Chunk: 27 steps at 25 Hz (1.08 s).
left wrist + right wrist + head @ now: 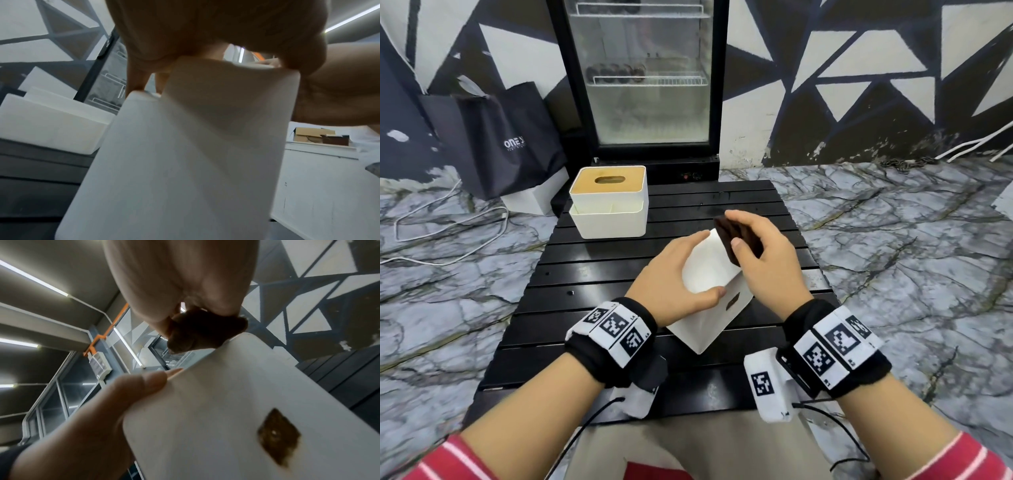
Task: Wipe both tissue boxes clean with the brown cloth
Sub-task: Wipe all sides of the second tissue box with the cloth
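A plain white tissue box stands tilted on one corner in the middle of the black slatted table. My left hand grips its upper end, thumb on the near side. The box fills the left wrist view. My right hand holds the folded brown cloth against the box's top right edge. In the right wrist view the cloth touches the box, which carries a brown diamond mark. A second white tissue box with a wooden lid sits at the table's far left.
A glass-door fridge stands behind the table. A dark paper bag and a white cable lie on the marble floor to the left. In the left wrist view a white counter with a cardboard box is off to the right.
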Available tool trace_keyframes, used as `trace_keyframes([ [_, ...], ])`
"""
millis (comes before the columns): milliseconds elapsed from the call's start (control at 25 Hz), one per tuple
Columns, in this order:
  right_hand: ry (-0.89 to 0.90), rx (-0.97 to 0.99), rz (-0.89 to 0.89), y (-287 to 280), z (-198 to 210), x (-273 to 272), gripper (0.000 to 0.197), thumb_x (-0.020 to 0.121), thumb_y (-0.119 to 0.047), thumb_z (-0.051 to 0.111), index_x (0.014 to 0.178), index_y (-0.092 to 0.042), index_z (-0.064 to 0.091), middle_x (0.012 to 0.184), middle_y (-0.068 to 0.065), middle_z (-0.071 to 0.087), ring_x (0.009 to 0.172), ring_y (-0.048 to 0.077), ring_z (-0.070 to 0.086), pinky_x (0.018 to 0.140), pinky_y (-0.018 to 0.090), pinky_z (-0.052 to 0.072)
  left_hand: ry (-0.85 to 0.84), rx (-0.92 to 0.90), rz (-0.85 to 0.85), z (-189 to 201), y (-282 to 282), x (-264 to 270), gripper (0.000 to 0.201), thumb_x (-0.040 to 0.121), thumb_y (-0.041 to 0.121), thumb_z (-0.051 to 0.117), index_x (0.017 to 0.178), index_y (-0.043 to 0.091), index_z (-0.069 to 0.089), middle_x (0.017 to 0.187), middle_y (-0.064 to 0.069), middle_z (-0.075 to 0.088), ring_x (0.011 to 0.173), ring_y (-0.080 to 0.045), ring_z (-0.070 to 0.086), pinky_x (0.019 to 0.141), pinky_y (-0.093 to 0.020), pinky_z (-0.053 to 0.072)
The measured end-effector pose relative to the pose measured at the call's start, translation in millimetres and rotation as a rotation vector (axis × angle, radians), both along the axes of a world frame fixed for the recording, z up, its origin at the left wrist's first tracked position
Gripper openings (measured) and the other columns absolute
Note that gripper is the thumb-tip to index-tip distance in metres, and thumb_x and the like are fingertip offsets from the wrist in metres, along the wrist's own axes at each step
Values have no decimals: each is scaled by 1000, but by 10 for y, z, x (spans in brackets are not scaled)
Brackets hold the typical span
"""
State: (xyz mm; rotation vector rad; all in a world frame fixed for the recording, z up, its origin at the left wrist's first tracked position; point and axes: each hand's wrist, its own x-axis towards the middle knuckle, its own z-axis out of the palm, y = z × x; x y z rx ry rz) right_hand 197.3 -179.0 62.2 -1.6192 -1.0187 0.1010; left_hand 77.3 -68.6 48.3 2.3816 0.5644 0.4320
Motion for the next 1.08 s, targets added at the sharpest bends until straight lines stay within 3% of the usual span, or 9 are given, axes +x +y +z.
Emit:
trace_keyframes([
  [120, -130, -118, 6, 0, -52, 37, 37, 85, -4, 52, 119, -19, 57, 118, -11, 53, 123, 14, 42, 105, 25, 29, -34, -53, 42, -62, 26, -75, 102, 52, 73, 61, 142, 39, 26, 143, 19, 33, 130, 1, 32, 110, -35, 30],
  [280, -295, -311, 84, 14, -49, 35, 36, 84, -14, 56, 118, -24, 58, 122, -7, 57, 122, 17, 40, 103, 24, 26, -4, -161, 7, -40, 30, -168, 115, 52, 55, 84, 146, 32, 21, 146, 14, 29, 122, 7, 27, 101, -17, 22],
  [480, -347, -278, 261, -4, -109, -141, 33, 88, -16, 51, 118, -25, 60, 122, -8, 56, 119, 13, 40, 104, 25, 26, -9, -173, -18, -52, 52, -202, 104, 56, 41, 86, 142, 36, 29, 138, 22, 37, 120, 11, 32, 92, 0, 24],
  [600, -345, -274, 236, 28, -104, 12, 34, 86, -21, 47, 118, -25, 60, 123, -8, 56, 119, 13, 42, 104, 24, 27, -74, -175, -2, -17, -10, -186, 83, 61, 33, 86, 121, 57, 34, 115, 39, 44, 104, 27, 38, 82, 7, 26],
  [680, -341, -282, 196, 44, -127, 26, 38, 83, -25, 44, 117, -26, 60, 123, -8, 57, 120, 14, 43, 106, 28, 28, -94, -202, -3, -13, -54, -189, 78, 61, 27, 87, 106, 62, 33, 101, 46, 45, 98, 33, 38, 78, 9, 27],
  [800, -363, -262, 239, 34, -215, -163, 38, 84, -25, 43, 118, -27, 60, 122, -10, 56, 119, 13, 41, 105, 22, 24, -133, -263, 7, -64, -38, -196, 77, 62, 20, 86, 109, 58, 38, 99, 50, 51, 100, 29, 44, 78, 6, 31],
  [880, -389, -237, 294, 13, -235, -237, 38, 86, -28, 40, 118, -28, 60, 122, -11, 56, 118, 11, 40, 105, 18, 21, -139, -289, 8, -86, -18, -183, 78, 62, 18, 85, 118, 51, 40, 104, 42, 53, 101, 28, 44, 80, 5, 32],
  [1000, -344, -245, 298, 27, -180, -102, 35, 86, -24, 44, 117, -27, 61, 117, -17, 52, 114, 4, 38, 107, 25, 23, -130, -274, 5, -87, -5, -172, 78, 61, 23, 87, 114, 54, 39, 107, 36, 51, 98, 29, 44, 77, 6, 32],
  [1080, -329, -256, 249, 33, -177, -58, 35, 85, -21, 45, 117, -27, 61, 115, -21, 49, 116, 6, 38, 106, 22, 23, -113, -264, 15, -82, -20, -181, 82, 59, 31, 88, 124, 49, 41, 114, 32, 51, 101, 28, 42, 78, 7, 31],
])
